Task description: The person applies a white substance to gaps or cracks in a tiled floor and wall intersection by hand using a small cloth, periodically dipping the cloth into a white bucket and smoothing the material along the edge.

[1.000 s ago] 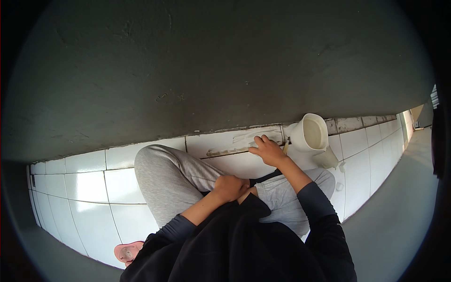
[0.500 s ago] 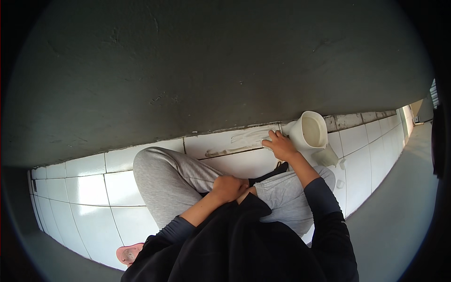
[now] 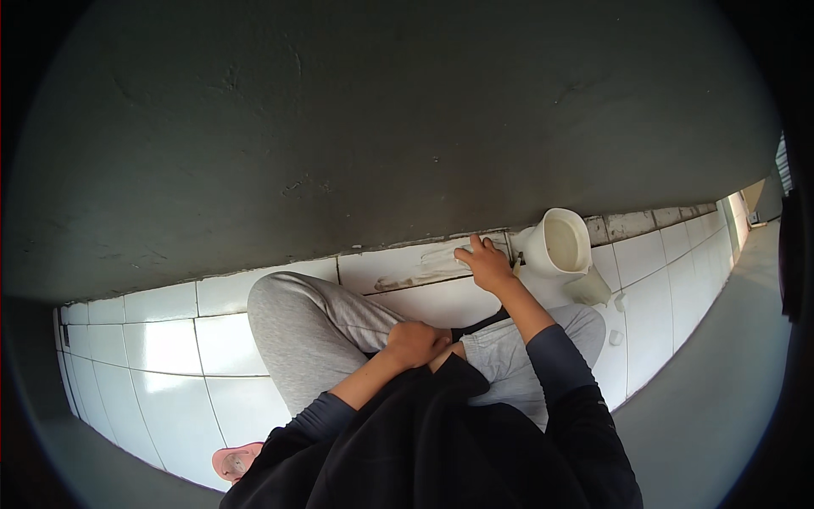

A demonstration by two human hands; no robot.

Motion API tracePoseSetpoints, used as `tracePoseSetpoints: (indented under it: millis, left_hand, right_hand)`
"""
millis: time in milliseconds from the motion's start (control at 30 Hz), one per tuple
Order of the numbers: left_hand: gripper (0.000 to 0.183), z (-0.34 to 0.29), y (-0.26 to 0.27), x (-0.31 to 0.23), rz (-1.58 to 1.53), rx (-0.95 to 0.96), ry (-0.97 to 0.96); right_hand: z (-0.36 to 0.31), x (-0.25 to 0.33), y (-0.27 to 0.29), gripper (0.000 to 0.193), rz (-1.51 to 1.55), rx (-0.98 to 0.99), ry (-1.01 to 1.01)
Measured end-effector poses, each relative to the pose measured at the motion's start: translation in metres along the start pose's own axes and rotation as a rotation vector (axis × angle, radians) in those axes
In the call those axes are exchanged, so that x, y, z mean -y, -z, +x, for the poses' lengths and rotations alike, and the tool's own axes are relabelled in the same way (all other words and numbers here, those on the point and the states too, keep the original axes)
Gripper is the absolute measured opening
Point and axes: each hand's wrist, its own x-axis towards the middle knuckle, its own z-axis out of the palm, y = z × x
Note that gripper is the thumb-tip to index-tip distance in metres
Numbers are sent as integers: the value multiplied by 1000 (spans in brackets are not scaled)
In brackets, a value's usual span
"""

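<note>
My right hand (image 3: 488, 266) reaches forward with bent fingers pressed onto a white tile (image 3: 365, 273) at the wall's foot. A bit of something white shows under its fingertips, too covered to name. Wet greyish-brown smears (image 3: 407, 277) streak the tile left of that hand. Just right of it stands a white plastic jug (image 3: 549, 254) holding cloudy liquid. Between hand and jug is a small thin object, its kind unclear. My left hand (image 3: 415, 344) rests in my lap with fingers curled; whatever they hold, if anything, is hidden.
A dark grey wall (image 3: 356, 127) rises ahead, meeting the white tiled floor (image 3: 237, 339). Beside the jug lies a pale greenish-grey piece (image 3: 588, 288), with small whitish bits (image 3: 616, 338) nearby. A pink slipper (image 3: 233, 462) shows at lower left. My crossed legs (image 3: 305, 339) fill the middle.
My right hand has slid a little left and slightly forward along the tile, away from the jug. The thin object beside the jug now shows. My left hand stays in my lap.
</note>
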Motion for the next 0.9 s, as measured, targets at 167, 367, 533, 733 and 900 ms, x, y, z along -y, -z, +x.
tracePoseSetpoints:
  millis: [167,367,533,733,900]
  left_hand:
    - [31,2,3,-1,-26,63,8]
    - [35,1,-4,5,-36,3,-18]
    - [34,1,0,0,-4,36,-16]
    - [32,-1,2,1,-3,41,-20]
    - [30,-1,8,-5,6,72,-22]
  right_hand:
    - [-30,-37,1,43,202,-71,-132]
    - [-20,-6,-10,33,279,-171,-120]
    - [-8,-10,-40,41,247,-386,-200]
    - [-6,2,-34,46,235,-333,-380]
    - [4,1,-26,43,177,-264,-460]
